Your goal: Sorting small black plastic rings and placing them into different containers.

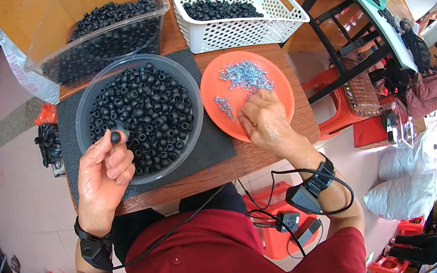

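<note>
My left hand (104,178) is closed, pinching a small round black plastic piece (115,137) upright between thumb and fingertips. It is raised over the near edge of a round see-through tub (194,132), full of similar hollow black pieces (148,107). To its right lies a round orange plate (281,80) with a large and a small heap of tiny blue-silver pieces (246,76). My right hand (266,118) reaches onto this plate beside the heaps, fingers bent down and drawn together. Its fingertips are partly hidden, so whatever they grip does not show.
Behind the tub stands a see-through bin (159,8) of black pieces, with a white perforated basket (237,27) of more beside it. A dark mat (69,111) covers part of the wooden table (298,106). Cables run from my wristbands; an orange stool (276,241) stands near me.
</note>
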`<act>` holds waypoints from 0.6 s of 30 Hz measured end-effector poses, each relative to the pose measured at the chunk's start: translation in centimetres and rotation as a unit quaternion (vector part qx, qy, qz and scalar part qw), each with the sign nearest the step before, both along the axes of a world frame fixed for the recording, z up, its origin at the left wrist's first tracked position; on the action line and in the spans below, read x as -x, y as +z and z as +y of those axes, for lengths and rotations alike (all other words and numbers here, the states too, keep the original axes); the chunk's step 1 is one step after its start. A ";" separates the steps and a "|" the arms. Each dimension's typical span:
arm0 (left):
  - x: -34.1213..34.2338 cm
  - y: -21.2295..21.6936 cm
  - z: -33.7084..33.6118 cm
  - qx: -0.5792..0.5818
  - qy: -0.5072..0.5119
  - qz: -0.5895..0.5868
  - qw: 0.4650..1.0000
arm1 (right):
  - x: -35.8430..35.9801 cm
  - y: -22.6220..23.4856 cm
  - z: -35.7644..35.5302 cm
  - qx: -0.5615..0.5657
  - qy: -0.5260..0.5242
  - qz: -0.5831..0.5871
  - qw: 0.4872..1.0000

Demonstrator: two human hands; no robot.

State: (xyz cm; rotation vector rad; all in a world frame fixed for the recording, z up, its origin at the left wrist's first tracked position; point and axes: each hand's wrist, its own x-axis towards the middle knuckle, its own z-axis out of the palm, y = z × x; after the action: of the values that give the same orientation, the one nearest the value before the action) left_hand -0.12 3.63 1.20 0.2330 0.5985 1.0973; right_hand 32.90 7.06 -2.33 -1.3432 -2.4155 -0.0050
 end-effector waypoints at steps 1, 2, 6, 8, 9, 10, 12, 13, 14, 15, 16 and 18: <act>0.0 -0.1 0.0 0.000 0.002 0.001 1.000 | 0.1 -0.2 0.2 -0.012 0.002 0.015 1.000; 0.1 -0.1 -0.1 -0.001 0.001 -0.003 1.000 | 0.1 0.0 0.2 -0.011 0.003 0.016 1.000; 0.2 -0.1 -0.1 -0.003 0.004 0.001 1.000 | -0.1 1.5 0.0 -0.084 -0.052 0.030 0.995; 0.2 -0.2 -0.1 -0.004 0.006 0.001 1.000 | -0.6 1.7 -0.1 -0.092 -0.062 0.029 0.993; 0.2 -0.2 -0.1 -0.004 0.007 0.002 1.000 | -0.8 1.8 -0.2 -0.091 -0.066 0.031 0.993; 0.2 -0.2 -0.1 -0.005 0.006 0.001 1.000 | -1.0 1.9 -0.3 -0.089 -0.071 0.032 0.993; 0.1 -0.1 -0.2 -0.002 0.012 0.003 1.000 | -1.3 1.9 -0.4 -0.084 -0.075 0.024 0.993; 0.1 -0.2 -0.2 -0.002 0.011 0.002 1.000 | -1.5 1.8 -0.4 -0.077 -0.079 0.018 0.994; 0.1 -0.2 -0.2 -0.002 0.012 0.002 1.000 | -1.5 1.6 -0.5 -0.078 -0.080 0.018 0.994; 0.1 -0.2 -0.2 -0.002 0.013 0.002 1.000 | -1.5 1.4 -0.6 -0.062 -0.074 -0.003 0.995; 0.1 -0.2 -0.2 -0.002 0.013 0.003 1.000 | -1.4 1.2 -0.7 -0.045 -0.067 -0.023 0.996; 0.1 -0.1 -0.2 0.002 0.012 -0.001 1.000 | -0.8 1.1 -0.7 -0.063 -0.067 -0.049 0.995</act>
State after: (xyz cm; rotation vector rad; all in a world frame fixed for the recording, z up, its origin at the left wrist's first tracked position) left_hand -0.20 3.44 1.08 0.2226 0.6035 1.1199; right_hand 33.71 6.39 -1.23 -1.4750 -2.3558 -0.2604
